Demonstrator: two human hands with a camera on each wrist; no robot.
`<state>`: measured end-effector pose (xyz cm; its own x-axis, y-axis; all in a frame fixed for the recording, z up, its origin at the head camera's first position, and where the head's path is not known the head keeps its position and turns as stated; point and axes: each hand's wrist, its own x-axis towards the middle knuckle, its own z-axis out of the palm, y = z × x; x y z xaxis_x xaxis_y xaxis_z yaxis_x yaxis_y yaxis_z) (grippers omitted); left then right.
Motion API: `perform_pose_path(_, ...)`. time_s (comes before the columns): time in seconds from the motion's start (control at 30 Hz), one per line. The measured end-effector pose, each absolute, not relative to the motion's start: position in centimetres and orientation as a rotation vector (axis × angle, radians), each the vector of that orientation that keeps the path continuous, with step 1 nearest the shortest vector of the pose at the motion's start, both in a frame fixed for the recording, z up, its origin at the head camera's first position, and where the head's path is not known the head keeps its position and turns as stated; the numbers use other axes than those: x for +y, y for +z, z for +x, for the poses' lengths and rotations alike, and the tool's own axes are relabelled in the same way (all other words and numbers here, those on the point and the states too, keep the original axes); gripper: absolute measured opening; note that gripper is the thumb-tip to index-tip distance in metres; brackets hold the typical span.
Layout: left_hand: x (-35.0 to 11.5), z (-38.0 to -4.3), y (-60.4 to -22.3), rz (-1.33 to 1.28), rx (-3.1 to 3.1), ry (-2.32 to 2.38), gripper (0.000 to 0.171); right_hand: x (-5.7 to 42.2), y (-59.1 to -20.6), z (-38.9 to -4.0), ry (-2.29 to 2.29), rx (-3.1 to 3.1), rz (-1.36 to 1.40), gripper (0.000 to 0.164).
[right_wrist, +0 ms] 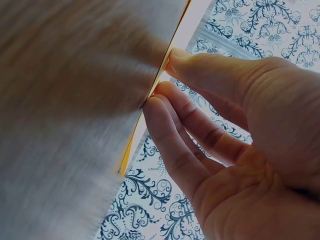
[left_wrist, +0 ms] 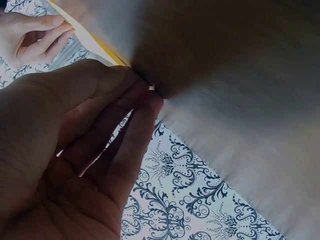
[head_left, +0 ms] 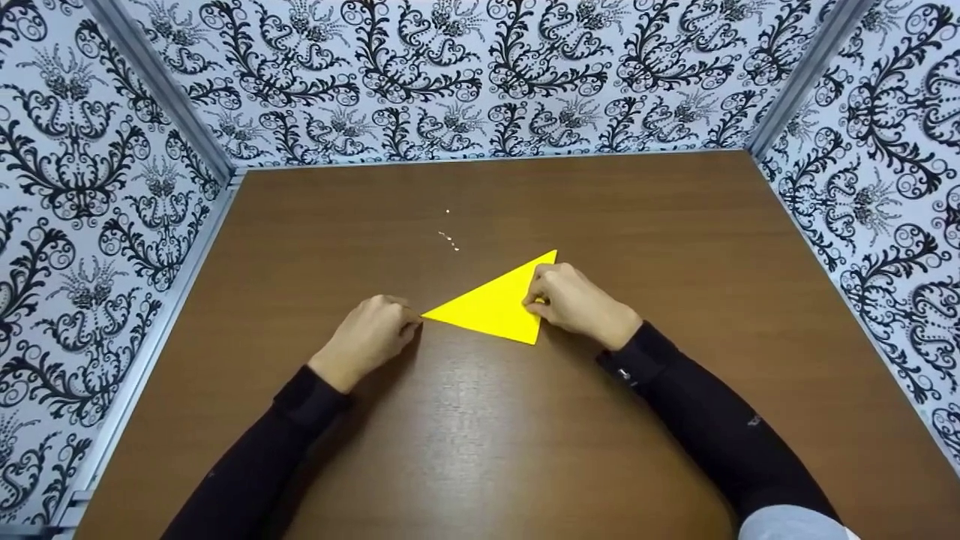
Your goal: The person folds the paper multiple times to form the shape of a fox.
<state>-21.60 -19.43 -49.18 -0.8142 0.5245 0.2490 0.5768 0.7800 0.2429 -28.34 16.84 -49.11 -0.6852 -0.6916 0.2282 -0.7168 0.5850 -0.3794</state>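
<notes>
A bright yellow sheet of paper [head_left: 487, 307], folded into a long triangle, lies on the brown table [head_left: 450, 420]. Its narrow point faces left, where my left hand [head_left: 375, 330] pinches it between thumb and fingers. At the short right side, my right hand [head_left: 577, 300] grips the paper's edge, with its fingertips over the yellow surface. From the left wrist, the left hand [left_wrist: 95, 110] shows close up at the corner, and the paper [left_wrist: 95, 45] runs edge-on toward the other hand. The right wrist view has the right hand [right_wrist: 215, 120] with thumb and fingers along the paper's thin edge [right_wrist: 129, 150].
Small white specks [head_left: 450, 241] lie on the table beyond the paper. Panels with a black-and-white scroll pattern [head_left: 480, 82] stand along the back and both sides, joined by grey metal posts [head_left: 165, 90].
</notes>
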Motion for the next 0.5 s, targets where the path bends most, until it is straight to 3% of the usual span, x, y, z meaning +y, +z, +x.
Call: perform_pose_path(0.5, -17.2, -22.6, -47.6, -0.813, -2.806, -0.333, 0.014, 16.9, -49.1, -28.3, 0.727, -2.786, 1.21, 0.01)
